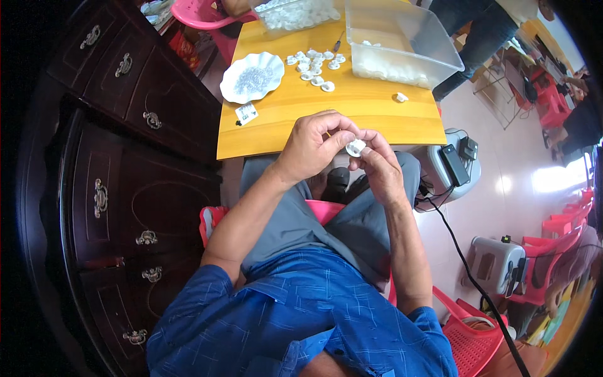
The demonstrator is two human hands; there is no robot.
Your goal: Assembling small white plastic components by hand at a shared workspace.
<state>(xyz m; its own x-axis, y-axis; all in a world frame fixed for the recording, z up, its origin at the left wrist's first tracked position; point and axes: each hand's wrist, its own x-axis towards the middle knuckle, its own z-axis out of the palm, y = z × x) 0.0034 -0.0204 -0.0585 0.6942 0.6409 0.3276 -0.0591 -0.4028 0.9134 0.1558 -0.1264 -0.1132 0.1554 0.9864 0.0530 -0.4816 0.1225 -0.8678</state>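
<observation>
Over my lap, just off the near edge of the yellow wooden table [264, 139], both my hands meet around a small white round plastic part [355, 147]. My left hand [314, 143] pinches it from the left with thumb and forefinger. From the right, the fingertips of my right hand [382, 166] close on the same part. Several similar white parts [313, 65] lie in a loose group on the table. A single white piece [401, 97] lies apart near the right edge. A scalloped white plate [233, 81] holds many small shiny pieces.
A clear plastic bin [402, 58] with white parts stands at the back right, another clear tub [298, 17] at the back. A screwdriver [338, 44] and a small printed card [247, 112] lie on the table. Dark wooden cabinets [107, 188] close off the left. A black cable [468, 276] hangs right.
</observation>
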